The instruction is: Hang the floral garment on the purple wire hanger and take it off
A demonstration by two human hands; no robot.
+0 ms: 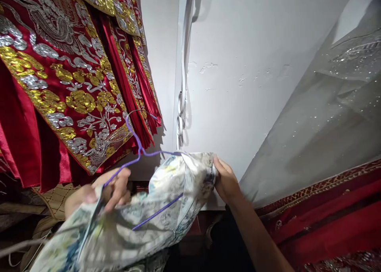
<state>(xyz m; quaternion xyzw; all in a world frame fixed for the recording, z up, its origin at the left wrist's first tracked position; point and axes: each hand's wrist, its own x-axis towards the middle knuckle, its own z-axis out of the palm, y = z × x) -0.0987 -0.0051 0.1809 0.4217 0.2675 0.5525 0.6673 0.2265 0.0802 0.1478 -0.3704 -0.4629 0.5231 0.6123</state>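
A white garment with blue, yellow and green print (139,244) hangs across the front on a purple wire hanger (137,139). Part of the hanger's bar shows against the cloth, and its hook points up and to the right. At the left, my left hand (98,190) is curled closed on the garment beside one end of the hanger; motion blurs it. My right hand (228,181) grips the garment's upper right edge, thumb on top, with most of its fingers hidden behind the cloth.
Red costumes with gold and silver sequin embroidery (83,101) hang at the left. White straps with loops (180,105) run down the white wall (238,38). A sheer sparkly fabric (333,117) and a red cloth (333,220) hang at the right.
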